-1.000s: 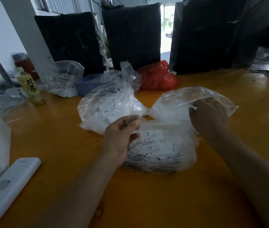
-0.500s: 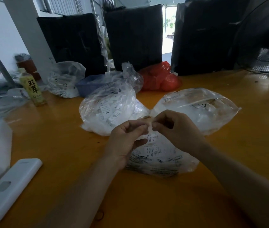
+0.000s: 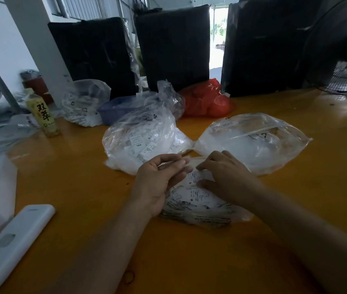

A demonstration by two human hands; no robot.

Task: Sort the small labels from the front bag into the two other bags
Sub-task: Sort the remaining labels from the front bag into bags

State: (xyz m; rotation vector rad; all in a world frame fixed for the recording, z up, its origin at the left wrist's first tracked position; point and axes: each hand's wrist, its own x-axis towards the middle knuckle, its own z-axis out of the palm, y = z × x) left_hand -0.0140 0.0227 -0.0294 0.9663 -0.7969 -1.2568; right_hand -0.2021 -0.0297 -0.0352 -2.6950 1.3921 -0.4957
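Clear front bag [image 3: 200, 204] under both hands

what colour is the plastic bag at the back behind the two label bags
Red: the crumpled plastic bag shows clearly in the head view.

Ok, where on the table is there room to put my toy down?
Bare orange table lies right of the right-hand bag, and in front between the arms. Behind the left-hand bag, the bottle, blue tray and red bag crowd together.
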